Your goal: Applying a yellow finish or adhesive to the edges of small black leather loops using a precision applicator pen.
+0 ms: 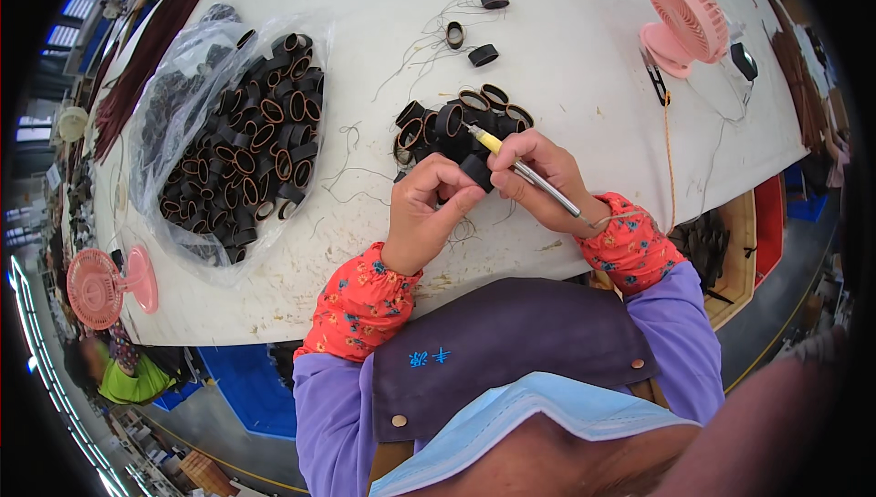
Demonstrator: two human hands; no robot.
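In the head view, your right hand (545,176) pinches a slim, pen-shaped silver metal tool with a yellow collar (550,190), its long axis slanting from near right to far left, tip toward the pile of black oval loops (447,121). Your left hand (427,209) pinches a small, flat black band (476,171) just nearer than that pile; fingers cover part, and its opening seems hidden. Whether the tip touches a loop, you can't tell.

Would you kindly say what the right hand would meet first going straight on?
Probably the piled black oval loops, past the tip of the pen-like tool in the right hand, though depth is unclear.
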